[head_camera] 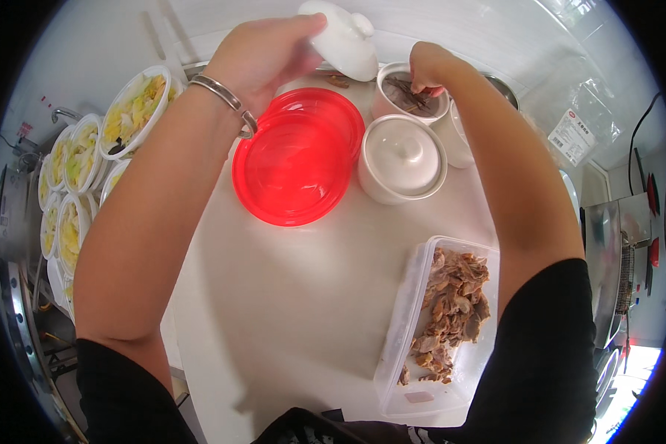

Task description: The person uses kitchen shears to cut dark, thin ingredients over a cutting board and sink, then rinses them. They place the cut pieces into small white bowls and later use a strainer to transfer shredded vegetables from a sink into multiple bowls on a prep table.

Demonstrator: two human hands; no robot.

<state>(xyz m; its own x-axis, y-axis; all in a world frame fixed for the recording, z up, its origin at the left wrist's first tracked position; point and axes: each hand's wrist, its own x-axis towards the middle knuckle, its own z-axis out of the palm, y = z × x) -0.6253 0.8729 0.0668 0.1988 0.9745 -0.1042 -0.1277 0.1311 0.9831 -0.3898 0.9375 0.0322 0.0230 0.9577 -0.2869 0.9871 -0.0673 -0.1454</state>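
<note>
My left hand [280,53] grips a white ceramic lid [347,41], tilted on edge above the back of the table. Into an uncovered white ceramic pot [386,102] reaches my right hand [433,69], its fingers pinched on thin dark strips [408,94] that look dried. Just in front stands a second white ceramic pot, with its knobbed lid [405,155] on. Red plastic lids or plates [294,166], overlapping, lie to the left of the pots. Part of another white pot [458,141] shows beside my right forearm.
A clear plastic tub [399,333] of sliced cooked meat [455,311] stands at the right front. White bowls of cut cabbage [136,111] are stacked on the left. A clear bag with a printed label [571,136] lies at the back right, near a metal bowl's rim [502,89].
</note>
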